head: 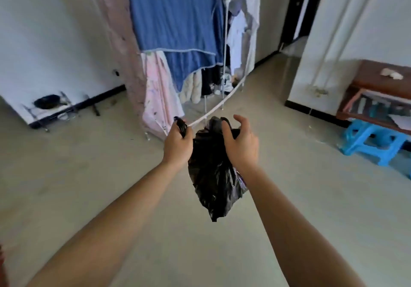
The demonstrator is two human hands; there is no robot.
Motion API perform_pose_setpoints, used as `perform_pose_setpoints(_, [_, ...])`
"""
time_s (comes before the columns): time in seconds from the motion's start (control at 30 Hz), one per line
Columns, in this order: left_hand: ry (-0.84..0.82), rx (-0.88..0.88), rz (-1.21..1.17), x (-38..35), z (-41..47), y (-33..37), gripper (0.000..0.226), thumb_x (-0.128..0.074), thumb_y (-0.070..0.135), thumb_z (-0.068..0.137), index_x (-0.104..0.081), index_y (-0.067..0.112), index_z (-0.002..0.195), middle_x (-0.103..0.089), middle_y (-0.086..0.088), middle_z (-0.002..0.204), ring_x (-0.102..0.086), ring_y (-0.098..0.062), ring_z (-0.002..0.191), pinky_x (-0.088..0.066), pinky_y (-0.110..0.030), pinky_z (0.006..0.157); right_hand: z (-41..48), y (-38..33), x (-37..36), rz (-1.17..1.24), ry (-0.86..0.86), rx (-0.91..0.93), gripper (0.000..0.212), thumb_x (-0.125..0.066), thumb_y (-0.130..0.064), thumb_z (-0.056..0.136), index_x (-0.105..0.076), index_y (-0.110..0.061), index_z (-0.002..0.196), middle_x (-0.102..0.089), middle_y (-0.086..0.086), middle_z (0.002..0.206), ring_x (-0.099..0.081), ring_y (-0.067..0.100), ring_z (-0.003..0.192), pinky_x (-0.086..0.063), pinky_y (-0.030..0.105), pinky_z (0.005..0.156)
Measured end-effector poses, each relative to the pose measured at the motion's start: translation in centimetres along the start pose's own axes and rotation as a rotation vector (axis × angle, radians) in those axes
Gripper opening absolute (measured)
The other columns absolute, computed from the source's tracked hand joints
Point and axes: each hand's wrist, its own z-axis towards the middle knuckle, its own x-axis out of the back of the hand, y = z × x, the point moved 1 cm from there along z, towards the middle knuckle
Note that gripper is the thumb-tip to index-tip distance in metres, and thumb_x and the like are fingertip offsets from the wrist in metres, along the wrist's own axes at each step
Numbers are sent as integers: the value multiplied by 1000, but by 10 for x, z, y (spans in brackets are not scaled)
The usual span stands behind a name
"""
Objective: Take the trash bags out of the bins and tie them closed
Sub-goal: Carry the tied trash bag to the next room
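Observation:
A black trash bag (214, 180) hangs in the air in front of me, bulging and twisted to a point at the bottom. My left hand (178, 146) is closed on one pulled-out corner of its top, and a strip of black plastic sticks up past the fingers. My right hand (240, 144) grips the other side of the bag's mouth with thumb and fingers, the upper fingers curled loosely above it. No bin is in view.
A clothes rack (178, 42) draped with a blue sheet and pink cloth stands straight ahead. A blue plastic stool (371, 142) and a brown low cabinet (378, 99) are at the right. A black pan on a wire stand (47, 103) sits at the left wall. A doorway opens at back right.

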Motion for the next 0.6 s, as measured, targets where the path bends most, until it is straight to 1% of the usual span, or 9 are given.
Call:
perform_pose_setpoints(0.07, [129, 29, -4, 66, 21, -39, 21, -50, 24, 98, -59, 11, 111, -68, -2, 95, -63, -25, 92, -47, -34, 81, -4, -39, -66, 21, -139, 90, 45, -50, -55, 97, -54, -25, 129, -73, 9, 96, -65, 32, 98, -48, 37, 79])
perform_pose_setpoints(0.1, [179, 51, -9, 101, 29, -59, 20, -50, 25, 98, -59, 12, 111, -68, -5, 95, -64, -28, 93, -48, -37, 83, -9, -60, -99, 25, -195, 131, 44, -50, -56, 97, -56, -24, 127, -73, 8, 99, -65, 31, 99, -46, 35, 77])
perform_pose_setpoints(0.17, [259, 98, -19, 168, 40, -98, 18, -49, 24, 100, -57, 13, 111, -66, -6, 93, -63, -28, 92, -45, -36, 82, -22, -99, -164, 42, -287, 193, 43, -51, -56, 96, -59, -24, 124, -73, 6, 99, -66, 28, 96, -46, 33, 77])
perform_pose_setpoints(0.23, [336, 123, -16, 232, 49, -134, 21, -49, 25, 101, -57, 14, 117, -65, -3, 98, -62, -24, 95, -43, -32, 83, -36, -138, -230, 80, -373, 239, 43, -51, -59, 95, -61, -26, 121, -73, 1, 98, -67, 23, 91, -50, 33, 79])
perform_pose_setpoints(0.3, [410, 150, 2, 293, 56, -166, 27, -49, 25, 101, -57, 14, 125, -64, -1, 105, -61, -22, 100, -44, -31, 88, -53, -175, -292, 101, -445, 284, 45, -50, -62, 93, -62, -27, 120, -72, -2, 100, -67, 18, 89, -53, 36, 81])
perform_pose_setpoints(0.37, [464, 202, 13, 349, 64, -192, 31, -48, 29, 101, -55, 19, 130, -66, -4, 110, -62, -23, 103, -46, -34, 92, -67, -213, -345, 114, -535, 322, 45, -51, -61, 93, -63, -26, 119, -72, -2, 99, -67, 18, 89, -54, 36, 81])
perform_pose_setpoints(0.43, [508, 235, 6, 398, 78, -218, 31, -47, 36, 98, -53, 24, 127, -67, -11, 110, -64, -29, 100, -50, -42, 93, -75, -247, -396, 134, -604, 343, 43, -52, -61, 93, -64, -26, 115, -73, -3, 96, -68, 18, 89, -54, 35, 80])
perform_pose_setpoints(0.5, [558, 252, 7, 440, 95, -243, 28, -47, 39, 96, -53, 27, 121, -67, -14, 103, -65, -33, 96, -51, -48, 91, -78, -276, -445, 155, -658, 361, 41, -53, -62, 92, -66, -28, 111, -73, -6, 93, -68, 16, 88, -54, 33, 78])
perform_pose_setpoints(0.6, [623, 306, -34, 486, 127, -278, 18, -47, 30, 101, -53, 29, 118, -66, -9, 93, -65, -30, 90, -51, -47, 89, -74, -308, -516, 159, -746, 399, 42, -53, -60, 93, -71, -27, 110, -71, -9, 93, -65, 10, 87, -47, 24, 74])
